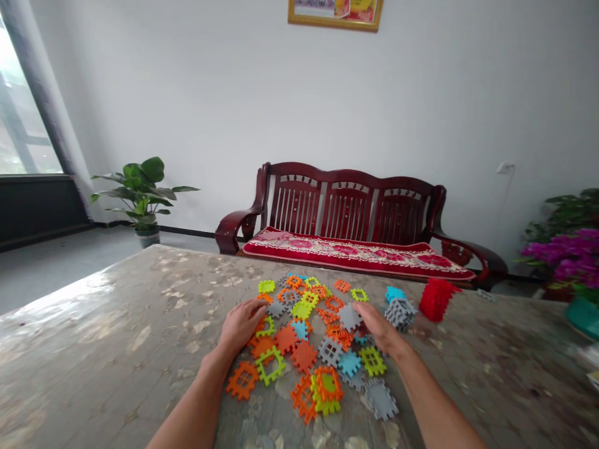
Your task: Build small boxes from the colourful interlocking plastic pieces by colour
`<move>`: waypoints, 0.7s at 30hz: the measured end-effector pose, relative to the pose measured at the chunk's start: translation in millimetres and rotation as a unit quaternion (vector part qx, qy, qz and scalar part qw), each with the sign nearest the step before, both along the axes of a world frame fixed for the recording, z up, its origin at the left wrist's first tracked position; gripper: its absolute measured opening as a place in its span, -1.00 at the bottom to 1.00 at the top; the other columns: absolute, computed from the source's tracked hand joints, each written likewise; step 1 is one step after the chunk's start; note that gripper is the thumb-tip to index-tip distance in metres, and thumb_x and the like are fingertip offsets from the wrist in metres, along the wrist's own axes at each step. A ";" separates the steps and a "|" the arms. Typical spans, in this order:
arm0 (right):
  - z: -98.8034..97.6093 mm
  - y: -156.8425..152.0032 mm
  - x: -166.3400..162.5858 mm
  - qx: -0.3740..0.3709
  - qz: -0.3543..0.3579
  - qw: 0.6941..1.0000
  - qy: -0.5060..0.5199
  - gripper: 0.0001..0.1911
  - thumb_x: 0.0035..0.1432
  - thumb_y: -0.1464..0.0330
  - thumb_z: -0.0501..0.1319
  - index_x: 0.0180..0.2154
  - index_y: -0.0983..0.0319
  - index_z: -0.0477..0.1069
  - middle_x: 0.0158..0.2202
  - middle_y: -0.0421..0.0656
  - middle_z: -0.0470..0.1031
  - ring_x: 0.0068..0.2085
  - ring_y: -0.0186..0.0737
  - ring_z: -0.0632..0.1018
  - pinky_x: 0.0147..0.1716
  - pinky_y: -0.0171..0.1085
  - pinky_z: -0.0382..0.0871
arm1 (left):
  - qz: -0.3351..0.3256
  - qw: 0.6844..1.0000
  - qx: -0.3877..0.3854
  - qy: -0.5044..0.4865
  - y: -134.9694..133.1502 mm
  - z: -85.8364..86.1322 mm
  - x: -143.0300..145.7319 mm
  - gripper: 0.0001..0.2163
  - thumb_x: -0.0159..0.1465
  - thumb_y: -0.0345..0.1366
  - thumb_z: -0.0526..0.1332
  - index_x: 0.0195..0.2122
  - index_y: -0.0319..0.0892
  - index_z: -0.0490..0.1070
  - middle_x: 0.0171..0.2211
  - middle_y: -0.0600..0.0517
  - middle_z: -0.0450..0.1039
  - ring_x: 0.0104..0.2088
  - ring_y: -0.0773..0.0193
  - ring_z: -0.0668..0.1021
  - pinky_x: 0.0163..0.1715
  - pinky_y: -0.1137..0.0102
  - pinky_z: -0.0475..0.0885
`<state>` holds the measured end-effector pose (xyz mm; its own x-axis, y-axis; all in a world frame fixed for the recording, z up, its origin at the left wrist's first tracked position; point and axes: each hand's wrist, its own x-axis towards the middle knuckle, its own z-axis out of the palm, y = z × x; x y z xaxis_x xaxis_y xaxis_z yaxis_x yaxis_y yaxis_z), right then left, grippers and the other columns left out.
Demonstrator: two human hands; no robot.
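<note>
The table (116, 324) has a mottled, glossy stone-pattern top and fills the lower half of the view. Behind its far edge stands a dark red wooden bench (346, 206) with a flowered cushion. A potted plant (140, 193) sits on the floor to the left.

A spread of plastic tiles (304, 358) lies on the table centre, directly ahead of the person. The tiles are toothed squares in orange, lime green, grey and blue, lying flat, and many overlap.

Both forearms enter from the bottom edge and converge on the spread, one on each side.

The left hand (241, 324) lies palm down on the left margin of the spread. Its fingers are loosely curved and rest on orange and green tiles. It is released and encloses no tile.

The right hand (381, 330) lies palm down on the right margin, fingers extended toward the centre. Its fingertips touch a grey tile (350, 316). It is also released, with nothing clasped.

Right of the spread and near the right hand stands a grey stack (400, 313) of joined tiles. A red block (435, 299) of joined tiles stands just beside it.
</note>
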<state>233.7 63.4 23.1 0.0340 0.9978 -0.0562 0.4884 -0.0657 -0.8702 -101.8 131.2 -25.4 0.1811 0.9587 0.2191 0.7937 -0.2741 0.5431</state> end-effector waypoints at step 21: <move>-23.2 -59.9 26.8 0.088 0.045 0.966 -0.237 -0.37 -0.18 0.41 0.26 0.05 0.20 0.44 0.07 -0.07 0.48 0.10 -0.03 0.42 0.13 -0.11 0.25 | -0.002 1.000 0.014 0.025 6.8 -9.2 -2.8 -0.66 0.26 -0.14 0.00 -0.10 0.01 0.52 0.01 0.11 0.54 0.02 0.24 0.53 0.06 0.42 0.33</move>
<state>260.5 3.5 -0.1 -0.0734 0.9907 0.1148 0.8318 0.1244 -0.5410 -104.6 138.0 -34.6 0.1974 0.9514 0.2365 0.8187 -0.2927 0.4940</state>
